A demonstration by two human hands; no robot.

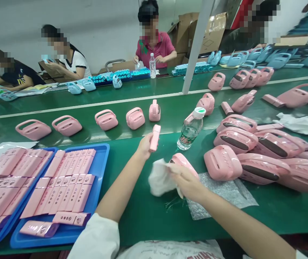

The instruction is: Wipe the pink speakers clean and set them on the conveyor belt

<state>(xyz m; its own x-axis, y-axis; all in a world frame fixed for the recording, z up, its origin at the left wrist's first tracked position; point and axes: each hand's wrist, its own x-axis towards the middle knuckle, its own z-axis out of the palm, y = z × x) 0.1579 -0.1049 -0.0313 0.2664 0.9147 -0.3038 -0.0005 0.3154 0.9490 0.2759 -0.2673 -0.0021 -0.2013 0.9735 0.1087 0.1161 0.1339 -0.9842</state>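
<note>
My left hand (145,145) is closed around a slim pink stick-shaped device (155,138), held upright over the green table. In my right hand (188,180) is a crumpled white cloth (159,177), pinched between the fingers. Just behind that hand lies a pink handled device (184,163), partly hidden by it. A sheet of bubble wrap (224,194) lies under the right forearm. Beyond it stands a clear water bottle (188,131) with a white and green cap. The cloth and the pink stick-shaped device are apart.
Blue trays (104,158) of pink sticks stand at the left. Pink handled devices (262,167) are piled at the right, and more stand in a row (107,119) on the green conveyor (89,102). A pole (197,46) rises behind. Several co-workers sit across with light-blue devices (278,60).
</note>
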